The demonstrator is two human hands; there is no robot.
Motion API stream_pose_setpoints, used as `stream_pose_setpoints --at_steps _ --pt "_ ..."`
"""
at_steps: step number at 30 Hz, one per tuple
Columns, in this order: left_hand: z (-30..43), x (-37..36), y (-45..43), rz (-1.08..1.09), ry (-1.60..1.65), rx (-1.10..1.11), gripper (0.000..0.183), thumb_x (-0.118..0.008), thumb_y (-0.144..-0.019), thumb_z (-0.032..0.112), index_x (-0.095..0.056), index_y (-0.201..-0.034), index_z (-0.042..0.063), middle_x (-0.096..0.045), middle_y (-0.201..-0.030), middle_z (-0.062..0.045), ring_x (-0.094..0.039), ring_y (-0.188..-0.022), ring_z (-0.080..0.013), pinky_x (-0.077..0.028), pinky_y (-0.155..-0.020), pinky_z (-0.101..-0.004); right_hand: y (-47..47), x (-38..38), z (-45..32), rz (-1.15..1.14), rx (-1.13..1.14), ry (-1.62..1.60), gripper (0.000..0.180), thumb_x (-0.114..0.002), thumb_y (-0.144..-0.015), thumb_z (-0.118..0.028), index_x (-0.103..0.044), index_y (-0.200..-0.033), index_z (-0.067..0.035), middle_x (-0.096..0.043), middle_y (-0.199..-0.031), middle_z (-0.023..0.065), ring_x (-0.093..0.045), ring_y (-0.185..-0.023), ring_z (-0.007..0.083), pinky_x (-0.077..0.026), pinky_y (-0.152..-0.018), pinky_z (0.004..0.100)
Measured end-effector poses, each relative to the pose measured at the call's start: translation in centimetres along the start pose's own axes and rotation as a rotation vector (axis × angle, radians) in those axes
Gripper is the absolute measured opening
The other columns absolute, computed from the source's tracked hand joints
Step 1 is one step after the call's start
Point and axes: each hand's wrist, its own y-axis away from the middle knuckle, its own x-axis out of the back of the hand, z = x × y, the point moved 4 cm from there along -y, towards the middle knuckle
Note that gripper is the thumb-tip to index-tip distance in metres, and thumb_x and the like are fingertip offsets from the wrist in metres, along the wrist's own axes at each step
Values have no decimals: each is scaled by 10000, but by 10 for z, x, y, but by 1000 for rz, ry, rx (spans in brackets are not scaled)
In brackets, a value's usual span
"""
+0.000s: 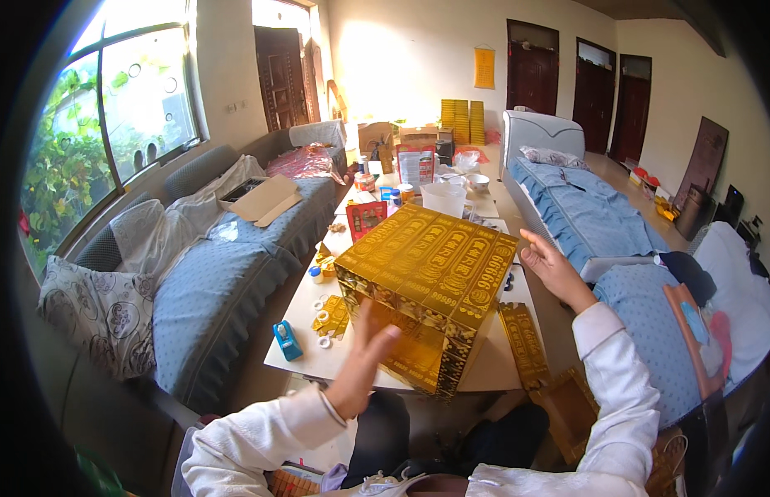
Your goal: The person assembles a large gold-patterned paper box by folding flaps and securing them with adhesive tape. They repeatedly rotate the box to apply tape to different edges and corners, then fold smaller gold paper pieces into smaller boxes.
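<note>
A large gold paper box (416,248), printed with characters and ornament, sits tilted on the white table (292,354). Its near side is open and shows a hollow gold inside. My left hand (365,363) is raised in front of that opening, slightly blurred, with the thumb away from the fingers and nothing in it. Beyond the box's right edge, my right hand (556,267) is held up, fingers extended and empty; whether it touches the edge I cannot tell. Flat gold card pieces (333,317) lie to the left of the box.
A blue tape dispenser (287,340) stands at the table's near left corner, beside white tape rolls (323,341). Behind the box are a translucent plastic tub (444,199) and red pouches (367,218). More gold card (525,345) leans at the right edge. Sofas (217,298) flank the table.
</note>
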Motion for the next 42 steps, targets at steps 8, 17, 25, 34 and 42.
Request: stream_pose_setpoints --at_steps 8,17,25,34,42 --pt "-6 10 -75 -148 188 8 875 -590 -986 519 -209 -1577 -2 -330 -1591 -145 -298 -1481 -210 -259 -1193 -324 20 -26 15 9 -1 -119 514 -538 -1059 -401 -466 -1429 -51 -636 -1088 53 -603 -948 109 -517 -825 260" --pt "-4 105 -97 541 221 -248 671 -510 -1012 454 -394 -1519 30 -409 -1562 -125 -347 -1455 -245 -224 -1199 -367 64 -38 -32 -17 34 -267 470 -570 -1053 -362 -563 -1326 21 -663 -1198 103 -632 -1109 151 -515 -921 276" --pt "-46 -34 24 -159 88 -206 718 -409 -1048 273 -67 -1615 -4 -35 -1699 -188 -5 -1574 -266 -58 -1253 -357 -37 -68 65 233 -121 -414 705 -421 -1042 -604 -467 -1444 -26 -563 -1364 119 -544 -1227 193 -379 -1102 373" --pt "-35 10 -36 -48 109 -156 776 -332 -1075 513 -52 -1629 47 -193 -1669 -97 -187 -1540 -199 -133 -1245 -349 9 -74 42 186 -218 -570 600 -425 -1062 -551 -496 -1404 -63 -593 -1297 50 -582 -1135 144 -477 -965 306" --pt "-64 71 -97 165 310 -82 635 -358 -1066 555 -503 -1482 97 -577 -1360 -44 -512 -1174 -175 -397 -1004 -326 102 -110 -34 287 -18 -173 526 -642 -989 -199 -416 -1423 -2 -494 -1319 121 -509 -1191 223 -459 -983 349"
